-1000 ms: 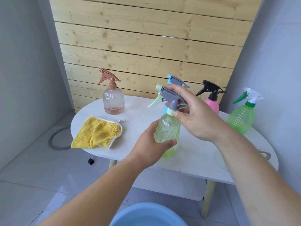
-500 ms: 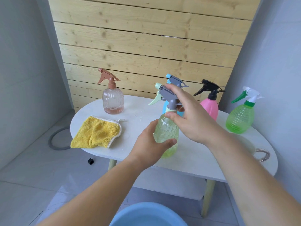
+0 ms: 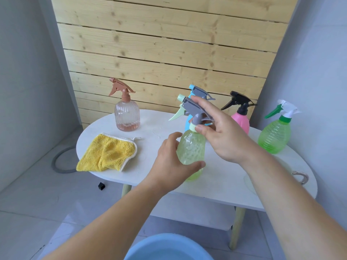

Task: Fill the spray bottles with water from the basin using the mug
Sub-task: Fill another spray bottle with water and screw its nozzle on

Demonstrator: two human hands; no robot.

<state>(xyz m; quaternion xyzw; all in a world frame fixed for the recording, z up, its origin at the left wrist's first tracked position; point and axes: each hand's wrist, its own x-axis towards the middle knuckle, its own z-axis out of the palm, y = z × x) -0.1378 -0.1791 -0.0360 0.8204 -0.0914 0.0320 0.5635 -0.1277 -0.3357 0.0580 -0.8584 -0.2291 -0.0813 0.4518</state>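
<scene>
While the left hand (image 3: 169, 166) wraps its fingers and thumb round the body of the yellow-green spray bottle (image 3: 190, 149), the bottle stands upright on the near middle of the white oval table (image 3: 225, 181). The right hand (image 3: 225, 136) comes in from the right and closes on the top of the same bottle: its thumb presses the pale collar below the grey spray head (image 3: 191, 107), and its forefinger lies over the head's top. So the bottle sits between the two hands, one low and one high.

Just behind it stands a blue spray bottle (image 3: 187, 123), partly hidden. Farther right are a pink spray bottle (image 3: 241, 123) and a green spray bottle (image 3: 275, 136). At the far left stands a clear ribbed spray bottle (image 3: 127, 117) with a brown head, and near it lies a yellow cloth (image 3: 108, 153). At the table's right edge only the handle of a clear mug (image 3: 301, 177) shows past the right forearm. Nearest, at the bottom edge, is the rim of the blue basin (image 3: 169, 246).
</scene>
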